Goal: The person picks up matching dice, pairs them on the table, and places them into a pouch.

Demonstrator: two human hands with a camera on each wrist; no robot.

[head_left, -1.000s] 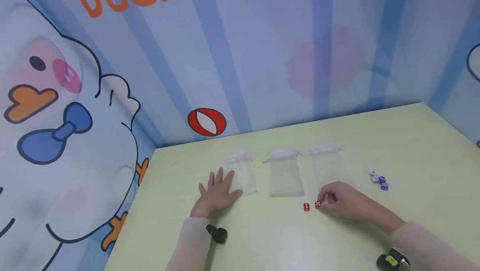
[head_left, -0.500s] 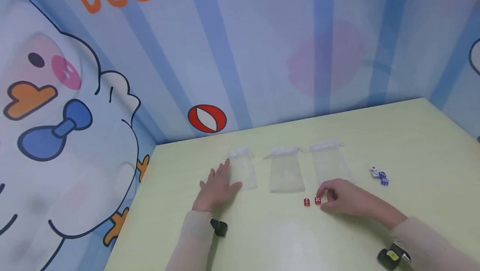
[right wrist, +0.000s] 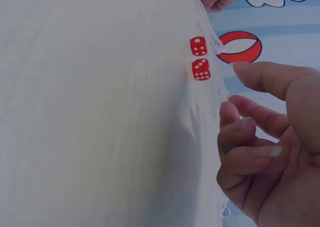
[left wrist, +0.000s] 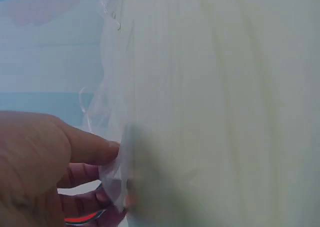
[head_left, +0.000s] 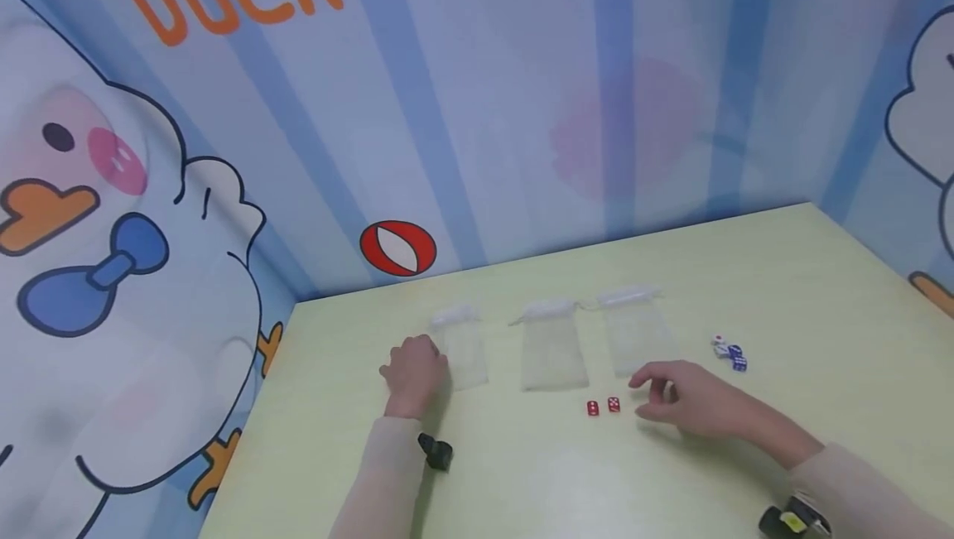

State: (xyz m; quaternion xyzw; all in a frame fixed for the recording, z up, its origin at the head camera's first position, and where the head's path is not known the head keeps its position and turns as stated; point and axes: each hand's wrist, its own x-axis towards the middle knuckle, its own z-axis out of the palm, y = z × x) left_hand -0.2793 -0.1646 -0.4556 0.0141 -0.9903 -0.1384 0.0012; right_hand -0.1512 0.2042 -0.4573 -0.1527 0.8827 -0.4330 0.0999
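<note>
My left hand (head_left: 414,375) is at the leftmost white organza pouch (head_left: 465,353). In the left wrist view its thumb and fingers pinch the sheer fabric (left wrist: 111,174) at one edge. Two red dice (head_left: 614,404) lie side by side on the table in front of the middle organza pouch (head_left: 555,350) and the right-hand organza pouch (head_left: 638,338). Just right of the dice hovers my right hand (head_left: 696,400), thumb and index finger apart with nothing between them. The right wrist view shows both red dice (right wrist: 201,69) clear of the fingertips.
A small cluster of blue and white dice (head_left: 734,353) sits farther right on the pale yellow table (head_left: 537,473). Behind and to the left, a printed wall (head_left: 507,108) with a cartoon duck borders the table.
My right hand has released a red die and drawn slightly right. The left hand has gone from spread fingers on the left pouch to pinching its edge.
</note>
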